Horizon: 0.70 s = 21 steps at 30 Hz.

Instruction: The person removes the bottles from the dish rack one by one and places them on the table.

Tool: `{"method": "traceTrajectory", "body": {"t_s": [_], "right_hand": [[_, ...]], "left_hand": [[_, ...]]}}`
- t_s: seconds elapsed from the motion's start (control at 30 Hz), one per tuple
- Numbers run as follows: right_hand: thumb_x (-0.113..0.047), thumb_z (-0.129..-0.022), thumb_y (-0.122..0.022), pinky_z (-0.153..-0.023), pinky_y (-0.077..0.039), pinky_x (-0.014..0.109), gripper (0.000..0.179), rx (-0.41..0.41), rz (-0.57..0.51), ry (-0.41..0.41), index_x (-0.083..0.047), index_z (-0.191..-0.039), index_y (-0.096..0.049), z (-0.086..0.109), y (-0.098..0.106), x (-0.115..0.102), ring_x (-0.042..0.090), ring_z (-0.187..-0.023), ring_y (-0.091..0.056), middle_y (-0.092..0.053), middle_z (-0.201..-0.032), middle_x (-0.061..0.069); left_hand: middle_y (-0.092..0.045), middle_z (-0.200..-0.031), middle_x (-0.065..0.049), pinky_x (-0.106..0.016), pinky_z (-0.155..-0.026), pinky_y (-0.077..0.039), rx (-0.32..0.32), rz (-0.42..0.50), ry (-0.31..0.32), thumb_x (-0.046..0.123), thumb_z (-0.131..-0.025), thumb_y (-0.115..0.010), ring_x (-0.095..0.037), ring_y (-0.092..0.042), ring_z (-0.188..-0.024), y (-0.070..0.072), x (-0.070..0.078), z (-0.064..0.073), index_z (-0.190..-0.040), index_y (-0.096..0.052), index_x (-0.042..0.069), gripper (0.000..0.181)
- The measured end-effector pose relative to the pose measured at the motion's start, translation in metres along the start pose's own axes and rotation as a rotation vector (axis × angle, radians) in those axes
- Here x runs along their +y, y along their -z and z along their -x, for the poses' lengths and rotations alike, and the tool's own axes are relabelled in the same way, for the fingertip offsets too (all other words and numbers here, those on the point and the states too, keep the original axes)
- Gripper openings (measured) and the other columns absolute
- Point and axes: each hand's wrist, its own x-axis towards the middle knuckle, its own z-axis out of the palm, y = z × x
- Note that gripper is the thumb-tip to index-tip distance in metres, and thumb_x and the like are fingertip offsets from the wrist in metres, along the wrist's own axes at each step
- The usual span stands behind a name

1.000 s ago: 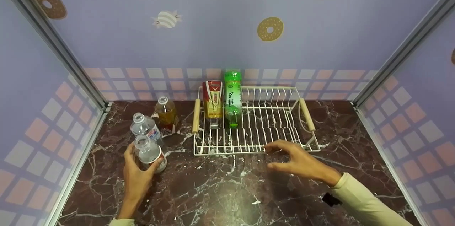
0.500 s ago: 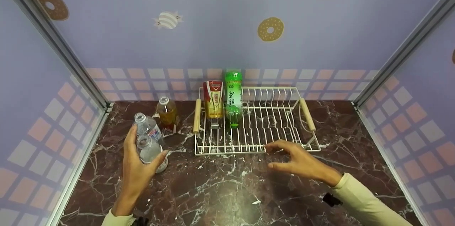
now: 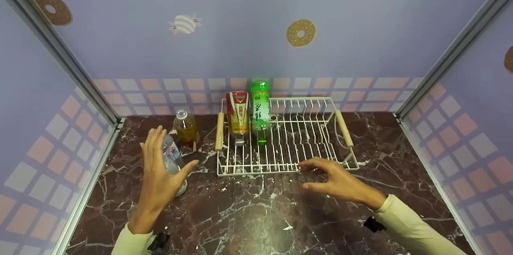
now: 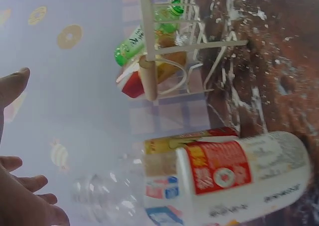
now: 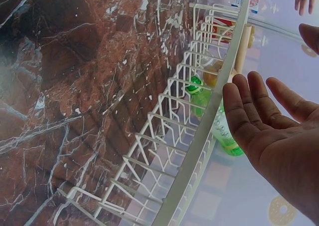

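My left hand [image 3: 160, 177] is raised with straightened fingers over the bottles at the left, holding nothing. Under it, mostly hidden in the head view, stands a clear plastic bottle with a white and red label [image 4: 244, 176]. Just behind stands a second clear bottle with a red and blue label [image 3: 173, 153], partly covered by the fingers. An amber-filled bottle [image 3: 187, 130] stands farther back. My right hand [image 3: 336, 183] hovers by the front rail of the white wire dish rack [image 3: 276, 172], fingers relaxed and thumb apart, with nothing in its grasp.
Inside the rack, a bottle with a red and yellow label [image 3: 239, 114] and a green bottle [image 3: 260, 108] lean neck-down side by side at the left. Wooden handles [image 3: 344, 128] flank the rack. Dark marble countertop [image 3: 240, 223] spreads in front; patterned walls [image 3: 248, 54] enclose three sides.
My left hand has let go of the nearest clear bottle, its fingers opening and lifting up over it. The bottle stays standing where it was. My right hand has kept still.
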Motion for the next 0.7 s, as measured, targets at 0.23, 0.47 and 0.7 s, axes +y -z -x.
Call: {"method": "traceTrajectory", "body": {"t_s": [0.23,0.47,0.7], "right_hand": [[-0.021,-0.099,-0.084,-0.101,-0.064,0.05,0.053,0.002,-0.006,0.004,0.002,-0.143,-0.065,-0.001,-0.002,0.002,0.028,-0.113,-0.072,-0.074,-0.13,0.012],[-0.02,-0.097,-0.086,-0.104,-0.062,0.039,0.054,0.004,0.011,-0.023,0.001,-0.143,-0.066,-0.004,-0.003,0.001,0.027,-0.117,-0.072,-0.074,-0.133,0.009],[-0.025,-0.099,-0.085,-0.107,-0.061,0.045,0.056,0.003,0.017,-0.034,0.001,-0.144,-0.065,-0.005,-0.003,0.002,0.034,-0.12,-0.071,-0.073,-0.136,0.012]], "left_hand": [[-0.036,-0.173,-0.026,-0.069,-0.135,-0.008,-0.019,-0.006,-0.068,0.064,-0.093,-0.075,-0.043,-0.023,-0.165,-0.013,0.016,-0.005,-0.161,-0.041,-0.009,0.105],[-0.036,-0.175,-0.02,-0.068,-0.135,-0.014,-0.097,0.047,-0.057,0.041,-0.084,-0.093,-0.042,-0.022,-0.166,-0.028,0.026,-0.002,-0.162,-0.042,-0.006,0.105],[-0.031,-0.176,-0.024,-0.071,-0.133,-0.017,-0.191,0.081,-0.008,0.025,-0.079,-0.099,-0.049,-0.021,-0.164,-0.044,0.029,0.002,-0.164,-0.039,-0.007,0.109]]}}
